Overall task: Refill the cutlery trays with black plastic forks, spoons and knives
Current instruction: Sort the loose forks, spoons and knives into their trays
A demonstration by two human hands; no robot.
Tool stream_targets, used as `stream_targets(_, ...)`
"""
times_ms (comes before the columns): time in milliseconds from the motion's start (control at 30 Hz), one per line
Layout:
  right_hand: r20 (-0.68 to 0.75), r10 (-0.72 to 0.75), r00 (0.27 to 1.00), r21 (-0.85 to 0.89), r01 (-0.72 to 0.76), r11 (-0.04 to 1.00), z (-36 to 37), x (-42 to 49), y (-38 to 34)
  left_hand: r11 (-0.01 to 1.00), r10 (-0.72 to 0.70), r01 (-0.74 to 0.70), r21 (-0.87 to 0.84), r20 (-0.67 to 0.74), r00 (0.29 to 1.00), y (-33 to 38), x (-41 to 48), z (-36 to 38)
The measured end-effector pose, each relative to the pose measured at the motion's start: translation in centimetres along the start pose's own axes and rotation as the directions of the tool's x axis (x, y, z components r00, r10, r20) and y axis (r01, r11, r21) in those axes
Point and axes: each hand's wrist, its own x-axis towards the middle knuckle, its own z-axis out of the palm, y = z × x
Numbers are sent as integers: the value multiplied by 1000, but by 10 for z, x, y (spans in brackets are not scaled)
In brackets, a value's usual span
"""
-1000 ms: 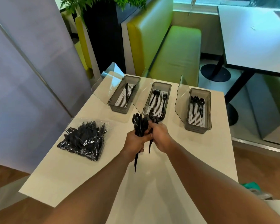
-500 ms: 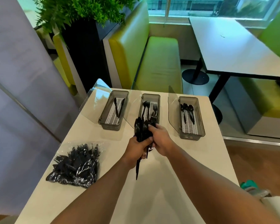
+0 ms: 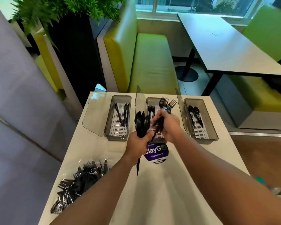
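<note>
Three grey cutlery trays stand in a row at the far end of the white table. The left tray holds a few knives, the middle tray a few forks, the right tray a few spoons. My left hand grips a bundle of black spoons, bowls up, in front of the middle tray. My right hand holds a bunch of black forks over the middle tray, tines pointing away.
A clear bag of black plastic cutlery lies at the table's near left. A purple round sticker sits on the table below my hands. Clear lids stand open beside the trays. A green bench and another table lie beyond.
My right hand has drawn the forks out of the bundle and lifted them over the middle tray. The left hand keeps the spoons. The view has tilted up.
</note>
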Motion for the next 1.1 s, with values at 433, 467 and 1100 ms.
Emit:
stream_targets(433,-142,195,970,-504,-241,829,0,117,7,996,-38,42,-74,53,998,12,26,-25)
stream_targets(467,-150,202,968,-514,-251,820,0,122,11,995,-51,55,-81,56,997,13,26,-26)
stream_targets(1100,278,-94,956,-394,203,896,-11,43,8,991,-71,78,-110,66,995,5,6,-16)
